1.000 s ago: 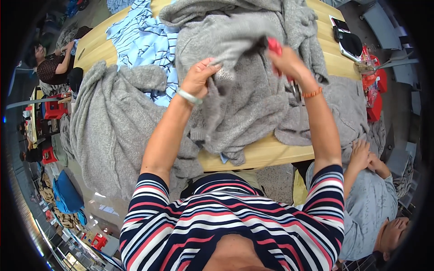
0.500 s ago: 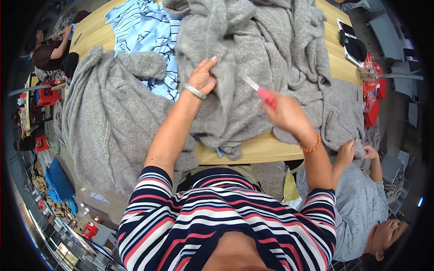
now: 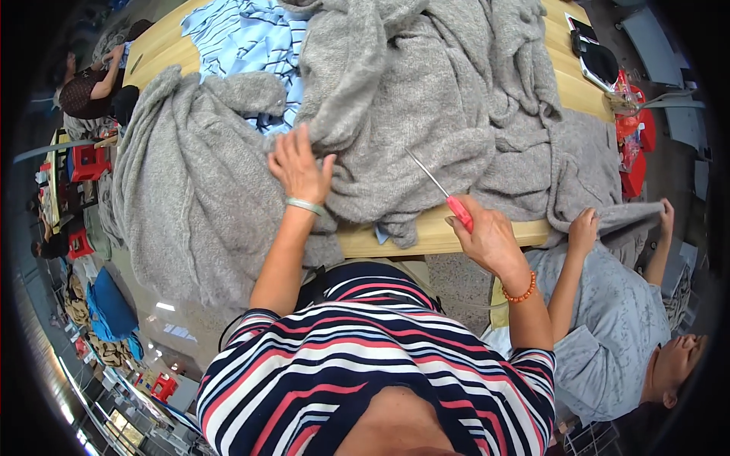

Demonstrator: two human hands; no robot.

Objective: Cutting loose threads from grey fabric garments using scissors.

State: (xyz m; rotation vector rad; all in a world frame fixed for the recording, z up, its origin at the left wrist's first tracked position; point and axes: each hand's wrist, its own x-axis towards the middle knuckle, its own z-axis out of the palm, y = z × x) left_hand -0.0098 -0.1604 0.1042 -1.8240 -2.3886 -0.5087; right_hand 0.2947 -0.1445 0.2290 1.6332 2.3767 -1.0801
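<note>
My left hand (image 3: 299, 169) has its fingers spread, palm down at the front of a heap of grey knitted garments (image 3: 426, 99). In my right hand (image 3: 487, 237) is a red-handled tool (image 3: 460, 212) with a long, thin metal blade. Its exact kind does not show. The blade points up and to the left over a fold of the grey knit. Left of my left hand another grey knitted garment (image 3: 182, 182) hangs over the table's near edge. Behind it lies a blue cloth with dark stripes (image 3: 247, 45).
The wooden table (image 3: 441, 238) shows along its near edge. On the right, a co-worker (image 3: 608, 327) holds up part of a grey knitted piece. A black item (image 3: 597, 64) lies at the table's right edge, near red stools (image 3: 633, 173). Another person (image 3: 91, 90) sits far left.
My left hand has moved left and nearer me and spread its fingers. The raised grey fabric now lies down. My right hand has moved slightly nearer, still holding the tool. The co-worker's hands have spread apart.
</note>
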